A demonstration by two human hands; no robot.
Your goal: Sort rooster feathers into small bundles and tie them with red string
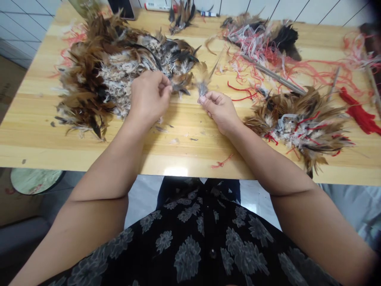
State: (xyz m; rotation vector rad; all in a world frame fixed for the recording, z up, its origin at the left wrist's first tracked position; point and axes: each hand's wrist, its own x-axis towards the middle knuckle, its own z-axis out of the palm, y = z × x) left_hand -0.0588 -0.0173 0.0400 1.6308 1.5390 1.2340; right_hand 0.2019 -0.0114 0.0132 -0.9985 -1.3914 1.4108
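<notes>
A big heap of brown, black and grey feathers (101,67) covers the left of the wooden table (184,159). My left hand (149,97) rests at the heap's right edge, its fingers pinched on a dark feather (180,85) drawn from the heap. My right hand (220,111) is closed near the table's middle, holding a small bunch of feathers (204,79) upright by the quills. The two hands are about a hand's width apart.
A feather bundle tied with red and white string (300,123) lies at the right. Tangled red and white strings (256,47) with thin sticks (274,75) spread across the back right. A red cloth piece (360,113) lies far right. A phone (123,8) sits at the back edge.
</notes>
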